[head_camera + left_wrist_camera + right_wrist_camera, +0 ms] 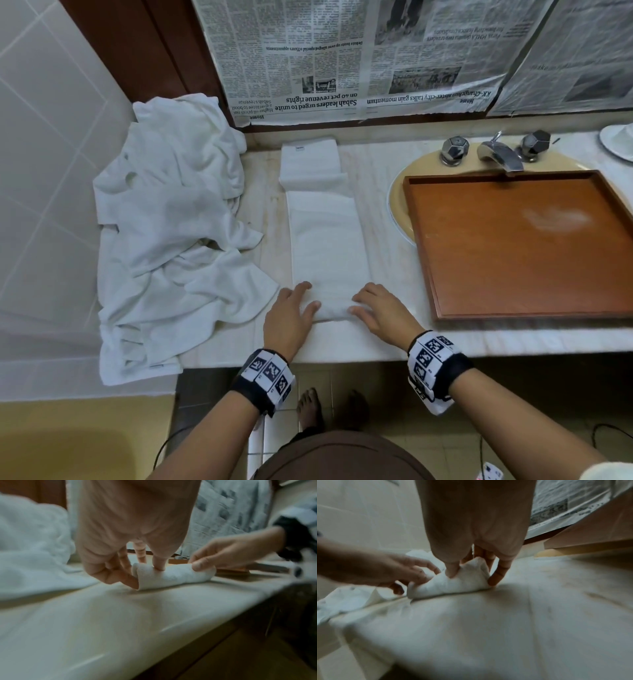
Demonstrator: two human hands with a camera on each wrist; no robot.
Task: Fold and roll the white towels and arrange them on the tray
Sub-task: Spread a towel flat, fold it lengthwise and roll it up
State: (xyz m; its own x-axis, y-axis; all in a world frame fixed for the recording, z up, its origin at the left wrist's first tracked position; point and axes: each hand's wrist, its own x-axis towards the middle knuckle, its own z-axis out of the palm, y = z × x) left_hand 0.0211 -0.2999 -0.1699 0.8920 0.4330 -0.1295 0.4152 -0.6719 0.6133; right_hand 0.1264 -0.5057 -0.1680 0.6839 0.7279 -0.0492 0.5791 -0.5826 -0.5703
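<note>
Rolling just begun: near end of long folded white terry towel (325, 240), lying on pale marble bench (387, 192), curled into a soft first turn. Left hand (291, 315) and right hand (380, 313) pinching roll ends, grip narrow on cloth. Next, likely: even, tight rolling away. Bare reddish-brown wooden tray (524, 246) just right; crumpled white towel heap (171, 240) left.

On the newspaper (342, 58) hung upside down on the far wall, the headlines "Sabah leaders urged to unite on 40 pct revenue rights" and "KK-Changchun sister-city talks gain momentum" can be read, with "Home" at the page corners. The small print cannot be made out.
</note>
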